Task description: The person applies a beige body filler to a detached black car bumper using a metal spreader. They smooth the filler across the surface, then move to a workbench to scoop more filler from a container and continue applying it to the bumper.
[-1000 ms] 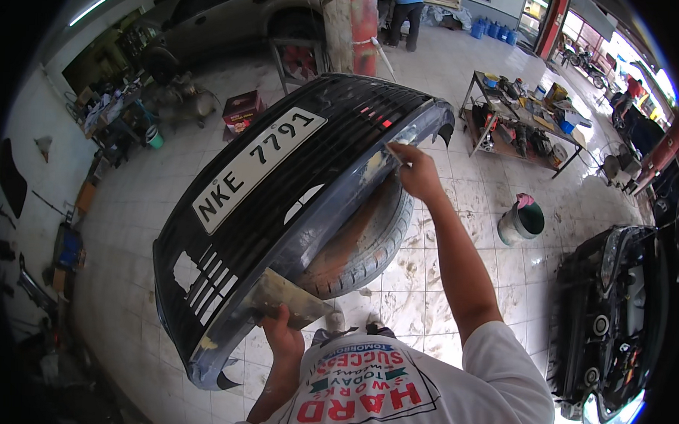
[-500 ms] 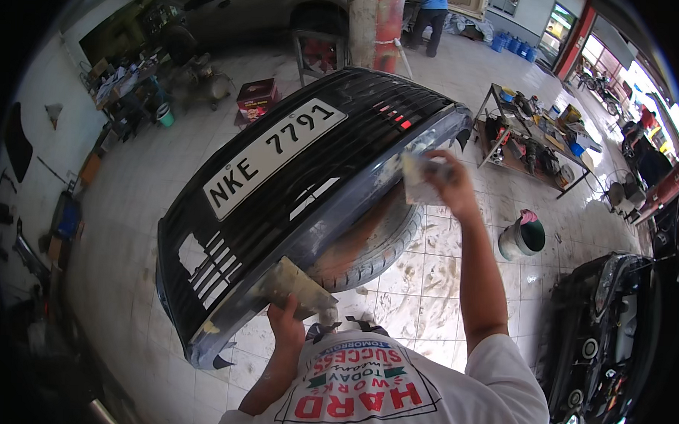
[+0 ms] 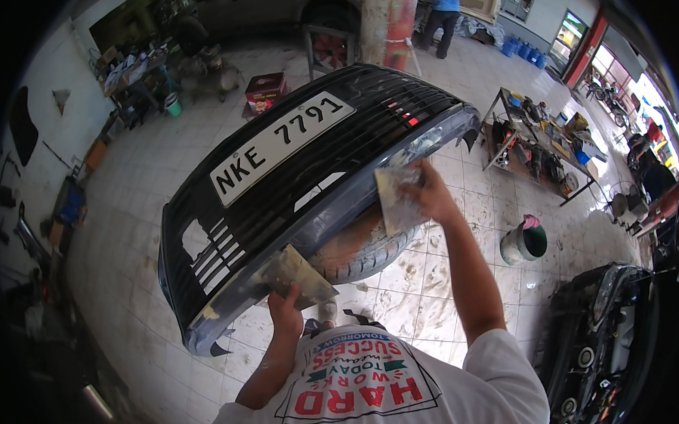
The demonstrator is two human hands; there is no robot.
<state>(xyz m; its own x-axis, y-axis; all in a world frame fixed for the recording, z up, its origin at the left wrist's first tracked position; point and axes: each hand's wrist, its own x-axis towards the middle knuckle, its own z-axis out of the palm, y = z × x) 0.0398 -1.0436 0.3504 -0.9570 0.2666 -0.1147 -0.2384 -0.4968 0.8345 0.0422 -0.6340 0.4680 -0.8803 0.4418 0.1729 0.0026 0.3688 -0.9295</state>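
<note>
A black car bumper point(image 3: 357, 141) with a white plate point(image 3: 282, 146) lies slanted before me over a tyre point(image 3: 356, 265). Pale filler patches mark its blue-grey lower strip. My left hand point(image 3: 284, 311) grips a flat, putty-smeared board point(image 3: 303, 278) at the near-left part of that strip. In my right hand point(image 3: 430, 196) is a wide putty spreader point(image 3: 393, 188), held at the strip on the right; whether its edge touches the surface I cannot tell. Both hands are closed on their tools.
A metal work table point(image 3: 551, 145) of tools stands right, near a bucket point(image 3: 521, 244). Another bumper point(image 3: 597, 340) lies lower right. Behind are a red box point(image 3: 265, 97), a pillar point(image 3: 398, 31), a car point(image 3: 257, 7) and a person point(image 3: 443, 21). Cluttered shelving lines the left wall.
My right hand has come down and toward me from the far end of the strip, with the spreader turned broad side up. My left hand and board shifted slightly in view.
</note>
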